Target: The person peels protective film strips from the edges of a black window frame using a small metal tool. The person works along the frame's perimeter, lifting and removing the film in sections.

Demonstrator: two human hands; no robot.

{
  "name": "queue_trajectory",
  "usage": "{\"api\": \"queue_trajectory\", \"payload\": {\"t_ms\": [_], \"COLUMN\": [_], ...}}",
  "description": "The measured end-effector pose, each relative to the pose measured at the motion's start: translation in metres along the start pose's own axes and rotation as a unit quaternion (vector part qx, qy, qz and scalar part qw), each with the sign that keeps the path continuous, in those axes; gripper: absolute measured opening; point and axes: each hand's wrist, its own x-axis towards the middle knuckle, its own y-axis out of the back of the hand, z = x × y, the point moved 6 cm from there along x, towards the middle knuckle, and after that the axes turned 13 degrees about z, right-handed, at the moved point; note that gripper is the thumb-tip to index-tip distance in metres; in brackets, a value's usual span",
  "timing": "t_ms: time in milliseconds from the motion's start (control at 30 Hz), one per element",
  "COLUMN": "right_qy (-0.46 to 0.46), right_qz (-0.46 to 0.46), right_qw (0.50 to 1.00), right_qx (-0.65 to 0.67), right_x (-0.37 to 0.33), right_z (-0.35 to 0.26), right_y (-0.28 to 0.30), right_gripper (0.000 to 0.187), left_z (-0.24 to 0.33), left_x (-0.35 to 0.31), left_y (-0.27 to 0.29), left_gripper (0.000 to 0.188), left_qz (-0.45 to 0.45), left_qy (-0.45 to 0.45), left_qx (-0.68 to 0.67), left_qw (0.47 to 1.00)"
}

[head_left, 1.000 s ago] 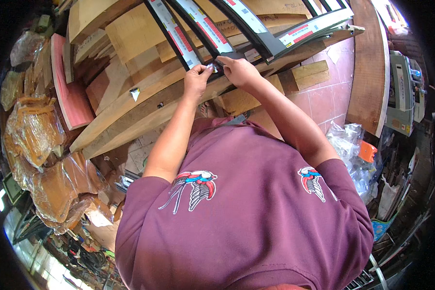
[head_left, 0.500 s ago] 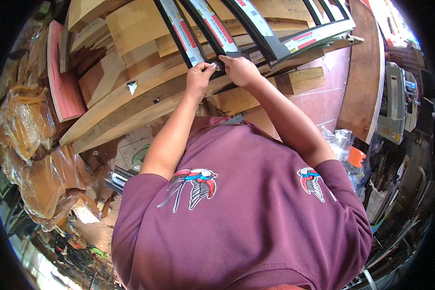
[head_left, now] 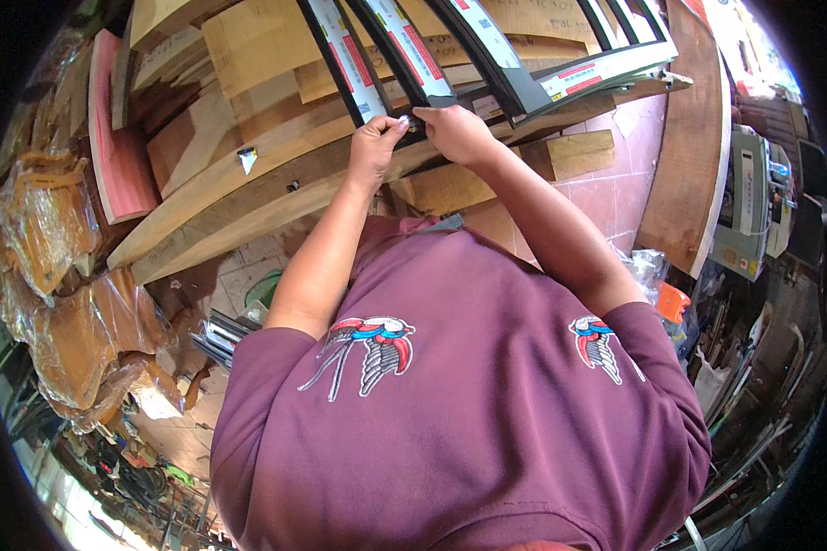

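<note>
My left hand is closed in a pinch, with a small pale shiny piece at the tips of thumb and index finger; its kind is too small to tell. Close beside it, my right hand has its fingers curled, the index finger against the near end of a black bar that carries a white and red label. Whatever the right fingers grip is hidden. A second labelled black bar ends just beyond my left hand. Farther right, another black bar meets a labelled crosspiece at a corner.
Beneath the bars lie stacked wooden boards, with a small white and black scrap on one. A pink-edged slab and plastic-wrapped brown wooden pieces stand left. On the right are a long plank and a grey machine.
Both hands stay at the bar ends with almost the same grip. The left hand has shifted very slightly, and the view has tilted a little.
</note>
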Motion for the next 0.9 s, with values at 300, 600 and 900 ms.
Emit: {"api": "queue_trajectory", "payload": {"t_ms": [300,600,900], "right_qy": [0.011,-0.063,-0.047], "right_qz": [-0.014,0.023,0.029], "right_qw": [0.998,0.997,0.998], "right_qx": [0.056,0.027,0.04], "right_x": [-0.051,-0.02,-0.003], "right_z": [-0.001,-0.005,0.005], "right_y": [0.015,0.019,0.0], "right_gripper": [0.034,0.042,0.041], "left_z": [-0.003,-0.005,-0.006], "left_x": [0.003,0.008,0.009], "left_y": [0.006,0.007,0.006], "left_gripper": [0.008,0.009,0.012], "left_qz": [-0.023,-0.039,-0.048], "left_qy": [-0.013,0.021,0.031], "left_qx": [-0.054,-0.02,-0.031], "left_qw": [0.998,0.999,0.998]}}
